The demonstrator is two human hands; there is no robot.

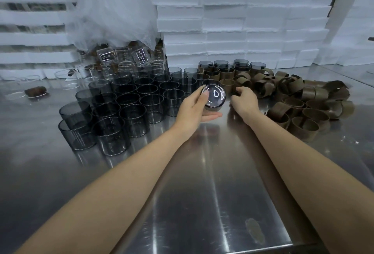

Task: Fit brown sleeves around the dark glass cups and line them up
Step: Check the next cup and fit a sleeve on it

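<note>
On a steel worktop (202,193), the left hand (194,110) grips a dark glass cup (215,100), tilted toward the camera. The right hand (243,98) curls at the edge of the brown sleeves (303,110); whether it holds one is unclear. Farther back stand sleeved cups (226,70). Slick glass could slip onto the bare cups (125,102) alongside

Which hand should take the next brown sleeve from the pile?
Right. The right hand is at the edge of the pile of brown ring-shaped sleeves, while the left hand grips a dark round glass cup.
</note>
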